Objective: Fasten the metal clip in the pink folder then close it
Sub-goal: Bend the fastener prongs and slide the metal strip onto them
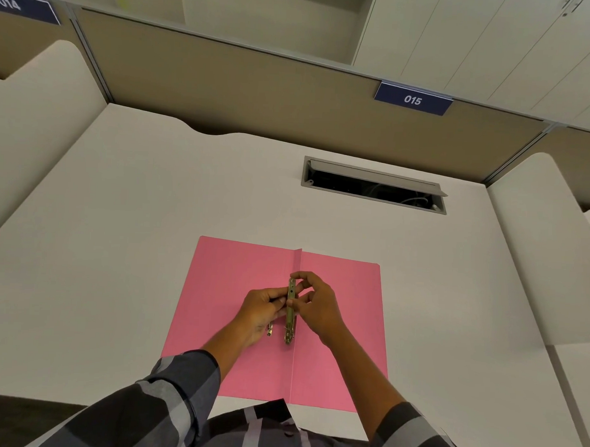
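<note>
The pink folder (336, 352) lies open and flat on the white desk, its spine fold running toward me. Along that fold stands a long metal clip bar (291, 310), held lengthwise. My left hand (260, 309) pinches the bar's middle from the left. My right hand (317, 304) grips it from the right, with the thumb and forefinger at its far end. A small second metal piece (269, 330) pokes out from under my left hand on the left leaf.
The white desk (118, 250) is bounded by a beige partition at the back and rounded white side panels. An open cable hatch (373, 185) is cut into the desk behind the folder to the right. A blue tag reading 015 (412, 99) hangs above.
</note>
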Tool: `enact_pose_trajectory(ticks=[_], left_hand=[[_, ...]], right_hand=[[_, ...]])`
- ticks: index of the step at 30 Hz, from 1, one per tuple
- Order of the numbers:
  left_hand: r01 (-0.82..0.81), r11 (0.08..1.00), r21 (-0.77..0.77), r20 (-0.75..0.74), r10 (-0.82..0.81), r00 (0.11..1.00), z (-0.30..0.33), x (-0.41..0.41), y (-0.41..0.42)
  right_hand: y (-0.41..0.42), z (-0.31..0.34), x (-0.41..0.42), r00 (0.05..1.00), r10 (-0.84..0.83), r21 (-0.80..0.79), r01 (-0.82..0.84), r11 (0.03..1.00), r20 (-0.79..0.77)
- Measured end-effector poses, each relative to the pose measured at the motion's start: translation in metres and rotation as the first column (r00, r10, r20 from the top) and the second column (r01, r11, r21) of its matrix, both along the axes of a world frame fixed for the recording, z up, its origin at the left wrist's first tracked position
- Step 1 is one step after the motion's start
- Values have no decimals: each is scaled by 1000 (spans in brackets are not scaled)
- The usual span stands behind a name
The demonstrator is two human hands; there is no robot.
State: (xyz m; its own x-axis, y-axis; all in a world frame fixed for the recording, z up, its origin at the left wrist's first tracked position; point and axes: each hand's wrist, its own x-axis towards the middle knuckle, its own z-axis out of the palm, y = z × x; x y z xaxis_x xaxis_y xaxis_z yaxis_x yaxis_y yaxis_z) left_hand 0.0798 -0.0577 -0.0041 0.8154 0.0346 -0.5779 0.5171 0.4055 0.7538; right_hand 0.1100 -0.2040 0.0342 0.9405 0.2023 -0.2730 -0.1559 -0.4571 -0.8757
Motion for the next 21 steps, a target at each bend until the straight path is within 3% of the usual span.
enact_pose_trajectory(ticks=[21], left_hand=[[-34,995,97,35,30,999,-3,2,1]], right_hand=[[1,5,-3,1000,6,0,-6,1000,5]])
